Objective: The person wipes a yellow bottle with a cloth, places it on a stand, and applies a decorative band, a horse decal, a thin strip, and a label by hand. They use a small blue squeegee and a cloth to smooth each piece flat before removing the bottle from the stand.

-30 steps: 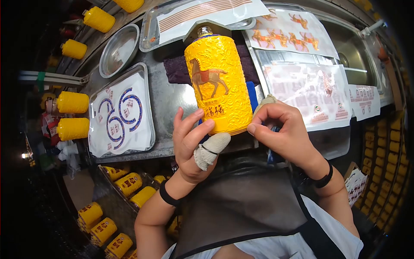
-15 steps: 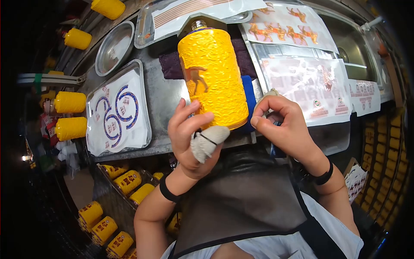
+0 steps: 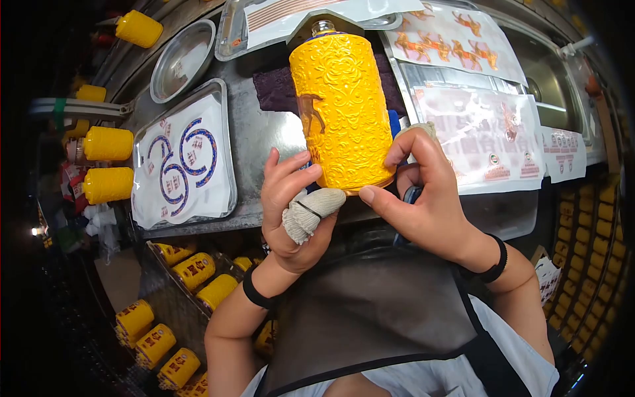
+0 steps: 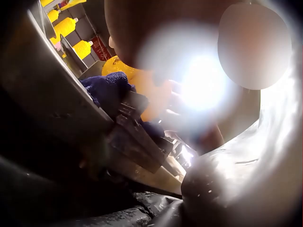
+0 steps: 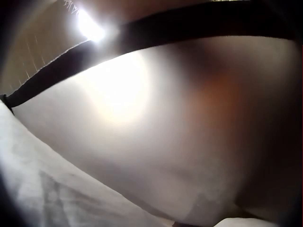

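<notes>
Honestly, this all comes down to gentle support at the base. The yellow bottle is tilted over the near edge of the worktop, base toward the person, neck by the dark angled bracket; can't tell if they touch. The left hand has a loosely curved grip, fingertips on the bottle's side and the cloth-covered thumb down at the base. The right hand has its grip bent round the lower rim on the other side, pretty snug, thumb at the bottom edge. I'd let the left do the steadying and turn the bottle in small rolls, with light, even pressure from the right. Fingertips should stay off the brown horse figure, since dragging across it could smudge or lift it. Squeezing hard probably just makes the base skid.
</notes>
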Available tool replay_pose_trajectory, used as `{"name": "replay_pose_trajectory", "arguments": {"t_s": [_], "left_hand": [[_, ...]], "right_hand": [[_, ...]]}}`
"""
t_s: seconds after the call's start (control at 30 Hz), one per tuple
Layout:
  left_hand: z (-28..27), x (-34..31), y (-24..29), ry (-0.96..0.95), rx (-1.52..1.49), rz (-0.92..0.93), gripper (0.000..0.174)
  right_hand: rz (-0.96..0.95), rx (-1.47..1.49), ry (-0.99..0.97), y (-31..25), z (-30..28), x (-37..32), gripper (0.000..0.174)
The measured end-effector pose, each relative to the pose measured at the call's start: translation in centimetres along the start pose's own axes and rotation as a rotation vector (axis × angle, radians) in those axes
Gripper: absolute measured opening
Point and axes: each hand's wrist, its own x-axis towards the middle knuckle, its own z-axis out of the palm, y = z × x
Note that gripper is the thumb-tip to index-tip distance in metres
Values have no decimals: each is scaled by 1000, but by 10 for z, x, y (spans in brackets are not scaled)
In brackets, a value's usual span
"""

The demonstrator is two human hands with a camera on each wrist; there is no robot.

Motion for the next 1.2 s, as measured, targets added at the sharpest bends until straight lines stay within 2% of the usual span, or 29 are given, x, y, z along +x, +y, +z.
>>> {"name": "replay_pose_trajectory", "arguments": {"t_s": [0.1,0.2,0.27,0.33,0.73,0.8,0.93,1.2], "left_hand": [[-1,1,1,-1,-9,-22,51],[-4,3,1,-51,52,27,51],[-4,4,1,-56,55,39,51],[-3,4,1,-63,59,52,51],[-2,5,2,-50,95,80,50],[-1,4,2,-41,93,78,50],[1,4,4,-10,90,58,41],[-1,6,4,-26,147,119,28]], "right_hand": [[211,163,-44,-4,-5,0,37],[260,223,-76,-5,-9,-1,38],[43,44,-49,-3,-6,-2,38],[-98,-60,-12,2,-1,-1,37],[56,126,-40,6,-2,-1,35],[-54,21,-29,5,-2,-1,34],[-153,-52,-5,8,2,0,32],[-21,139,-37,10,-2,0,32]]}}
